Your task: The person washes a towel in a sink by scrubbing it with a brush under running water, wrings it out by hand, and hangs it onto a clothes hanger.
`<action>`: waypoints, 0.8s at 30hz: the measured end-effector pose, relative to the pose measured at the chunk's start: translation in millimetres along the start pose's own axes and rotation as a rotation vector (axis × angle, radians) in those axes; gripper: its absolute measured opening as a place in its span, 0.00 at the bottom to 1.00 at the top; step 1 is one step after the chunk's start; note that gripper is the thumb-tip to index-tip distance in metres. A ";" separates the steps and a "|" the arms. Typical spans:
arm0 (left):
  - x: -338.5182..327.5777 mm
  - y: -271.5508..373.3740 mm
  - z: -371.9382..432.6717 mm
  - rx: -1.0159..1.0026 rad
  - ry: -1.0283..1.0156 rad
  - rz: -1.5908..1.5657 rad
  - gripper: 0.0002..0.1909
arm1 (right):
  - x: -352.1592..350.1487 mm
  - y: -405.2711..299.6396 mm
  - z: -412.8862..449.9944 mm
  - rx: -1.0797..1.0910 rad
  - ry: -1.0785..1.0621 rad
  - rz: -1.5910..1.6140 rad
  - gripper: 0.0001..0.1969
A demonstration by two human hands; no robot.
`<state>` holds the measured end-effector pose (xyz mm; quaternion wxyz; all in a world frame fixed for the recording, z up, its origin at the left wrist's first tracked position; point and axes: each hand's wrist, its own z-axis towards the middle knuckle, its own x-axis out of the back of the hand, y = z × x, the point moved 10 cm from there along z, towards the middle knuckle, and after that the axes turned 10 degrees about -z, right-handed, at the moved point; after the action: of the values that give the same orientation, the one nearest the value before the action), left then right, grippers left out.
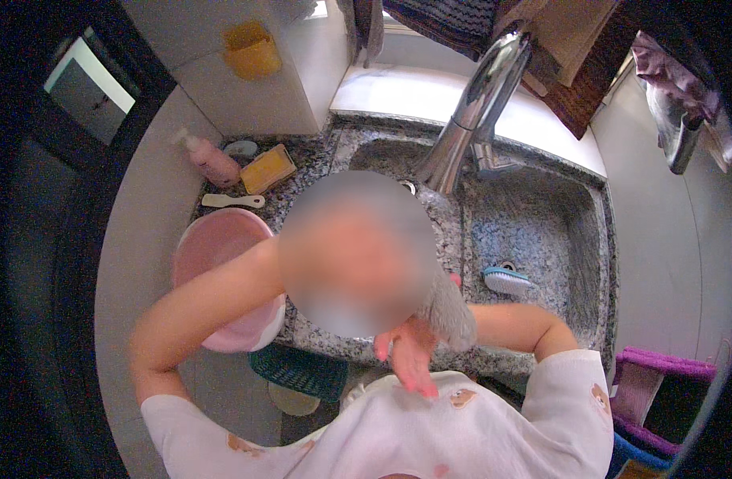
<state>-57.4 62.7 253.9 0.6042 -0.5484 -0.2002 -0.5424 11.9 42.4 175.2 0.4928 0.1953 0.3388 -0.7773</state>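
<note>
My left forearm (222, 299) reaches in from the left over a pink basin. A round blur covers my left hand (363, 254), so its grip is hidden. My right hand (411, 356) is near my shirt front, fingers spread and pointing down, nothing visible between them. A grey wet-looking cloth (452, 311) drapes over the right wrist; its upper end goes into the blur. One reddish fingertip shows past the cloth, and I cannot tell whose hand it belongs to. Both hands are over the front of the left granite sink (378, 157), largely covered by the blur.
A chrome faucet (461, 120) rises behind the sinks. In the right granite sink (581, 239) lies a blue scrub brush (506, 279). The pink basin (222, 245), a white-handled tool (233, 200), a yellow soap bar (269, 170) and a pink pump bottle (213, 163) stand left.
</note>
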 end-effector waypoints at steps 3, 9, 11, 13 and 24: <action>30.9 0.7 12.4 -0.034 0.025 -0.150 0.11 | -28.2 -7.6 23.4 0.150 -0.103 0.123 0.32; 64.6 3.7 11.3 -0.017 0.123 -0.144 0.09 | -39.4 4.0 16.0 -0.009 0.001 0.437 0.19; 62.0 6.4 0.3 0.037 0.114 -0.133 0.09 | -28.9 4.1 2.8 -0.176 0.176 0.337 0.19; 40.9 4.7 -12.3 0.177 -0.136 -0.174 0.13 | -32.7 -7.1 -0.9 -0.183 0.370 0.270 0.19; -5.0 -3.0 -33.8 0.722 -0.180 -0.730 0.15 | -16.9 -55.8 -37.4 -0.785 0.847 -1.249 0.12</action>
<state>-73.6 35.7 240.3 0.5068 -0.2438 -0.6039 -0.5649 -31.9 96.0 178.7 -0.1632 0.0618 0.7853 -0.5940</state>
